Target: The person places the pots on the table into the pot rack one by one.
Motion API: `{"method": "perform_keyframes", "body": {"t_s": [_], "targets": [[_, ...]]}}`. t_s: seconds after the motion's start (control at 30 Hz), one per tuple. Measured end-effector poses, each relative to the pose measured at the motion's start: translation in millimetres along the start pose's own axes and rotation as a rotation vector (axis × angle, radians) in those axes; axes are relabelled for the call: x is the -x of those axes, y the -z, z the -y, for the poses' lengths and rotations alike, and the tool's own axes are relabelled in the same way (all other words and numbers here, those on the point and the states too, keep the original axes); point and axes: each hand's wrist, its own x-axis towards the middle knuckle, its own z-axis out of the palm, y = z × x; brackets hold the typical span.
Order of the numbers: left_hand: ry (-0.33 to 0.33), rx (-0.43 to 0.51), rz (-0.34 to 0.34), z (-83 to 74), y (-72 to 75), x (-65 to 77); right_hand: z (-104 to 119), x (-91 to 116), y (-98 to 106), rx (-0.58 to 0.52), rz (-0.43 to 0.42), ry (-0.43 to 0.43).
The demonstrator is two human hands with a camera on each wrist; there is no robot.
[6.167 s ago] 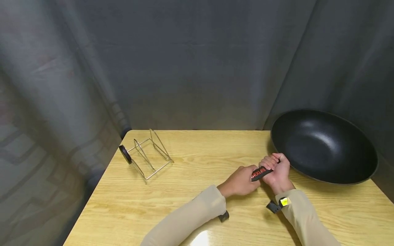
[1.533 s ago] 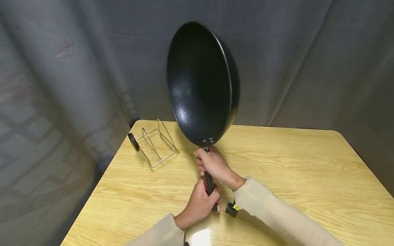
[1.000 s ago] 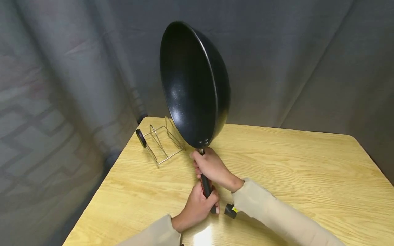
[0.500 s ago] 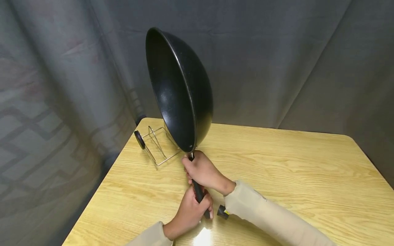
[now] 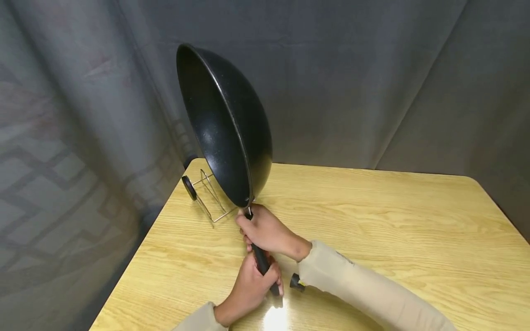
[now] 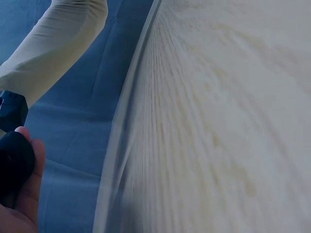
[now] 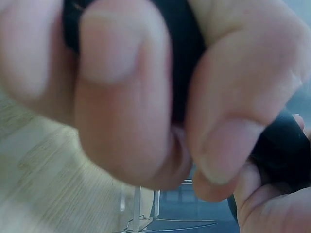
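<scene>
A large black wok (image 5: 232,124) stands raised on its handle in the head view, leaning left, its hollow side facing left and its rounded outside facing right. My right hand (image 5: 267,232) grips the handle just below the bowl. Lower down, my left hand (image 5: 250,285) holds the handle's end with the thumb across it. In the right wrist view, curled fingers (image 7: 121,97) wrap the dark handle. The left wrist view catches only part of the left hand around the rounded handle end (image 6: 17,155). A wire rack (image 5: 213,220) with a black disc sits behind the wok, partly hidden by it.
The wood-grain table (image 5: 372,220) spreads widely to the right of the hands. A grey curtain (image 5: 331,82) hangs behind it and along the left side. A small dark wrist device (image 5: 296,282) is on the right cuff.
The wok, lying low at the right in the oldest frame, was raised upright and has since moved left and tilted left, covering more of the rack. Both hands keep hold of the handle.
</scene>
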Motion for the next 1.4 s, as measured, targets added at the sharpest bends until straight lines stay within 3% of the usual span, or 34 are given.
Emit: {"method": "perform_keyframes", "body": {"t_s": [0.17,1.0,1.4], "targets": [[-0.003,-0.026,-0.039,-0.2,-0.7,-0.5,0,-3,-2,0.035,0.012,-0.001],[0.017,0.052,-0.08,6.3,4.6,0.5,-7,-16,-13,0.058,0.03,-0.061],[0.056,-0.016,-0.122,7.3,11.6,3.6,-11,-23,-18,0.048,0.047,-0.057]]}}
